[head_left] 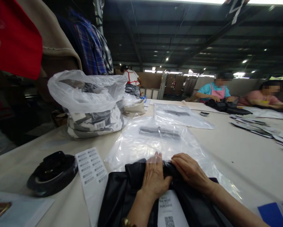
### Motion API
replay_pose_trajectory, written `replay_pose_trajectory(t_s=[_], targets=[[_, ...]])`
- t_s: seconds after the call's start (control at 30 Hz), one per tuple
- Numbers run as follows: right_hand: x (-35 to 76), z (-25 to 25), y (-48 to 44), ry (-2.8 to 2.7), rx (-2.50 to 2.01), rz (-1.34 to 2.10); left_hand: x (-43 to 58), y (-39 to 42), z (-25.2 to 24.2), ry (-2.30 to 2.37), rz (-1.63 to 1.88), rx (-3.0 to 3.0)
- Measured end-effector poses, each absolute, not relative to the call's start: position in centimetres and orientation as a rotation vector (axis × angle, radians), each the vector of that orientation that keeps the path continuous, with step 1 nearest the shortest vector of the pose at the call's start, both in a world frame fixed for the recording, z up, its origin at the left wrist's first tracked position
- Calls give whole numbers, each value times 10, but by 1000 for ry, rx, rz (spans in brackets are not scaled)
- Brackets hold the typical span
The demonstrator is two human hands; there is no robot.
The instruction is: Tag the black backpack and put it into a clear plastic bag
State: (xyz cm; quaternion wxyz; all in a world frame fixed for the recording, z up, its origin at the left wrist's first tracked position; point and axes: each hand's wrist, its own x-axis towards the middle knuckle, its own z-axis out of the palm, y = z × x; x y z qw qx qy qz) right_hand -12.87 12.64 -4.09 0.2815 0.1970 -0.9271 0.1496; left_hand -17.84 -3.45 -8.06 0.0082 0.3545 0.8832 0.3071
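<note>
A black leather-look jacket (115,195) lies in front of me, its collar end against the near edge of a clear plastic bag (132,145). My left hand (153,179) rests flat on the collar, fingers stretched forward; the fingertips appear to be under the bag's film. My right hand (191,171) is closed at the bag's near edge beside the collar, its fingers bent together and its thumb hidden. A white printed card (171,209) with a QR code lies on the jacket below my hands.
Left are a barcode label sheet (91,176), a black tape roll (53,175) and a white sack (91,101) of packed items. Another clear bag (193,118) lies ahead. Tags (252,126) are piled right, near a blue packet (274,214). Co-workers (217,91) sit across the table.
</note>
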Motion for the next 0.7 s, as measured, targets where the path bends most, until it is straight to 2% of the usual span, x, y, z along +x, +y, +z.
replay_pose_trajectory(t_s=[0.23, 0.43, 0.7], targets=[[-111, -47, 132, -2411, 519, 299, -183, -38, -77, 3037, 1048, 1084], [-100, -44, 133, -2432, 523, 217, -200, -65, -66, 3325, 1097, 285], [-104, -56, 127, -2535, 506, 26, -218, -97, -60, 3163, 1231, -412]])
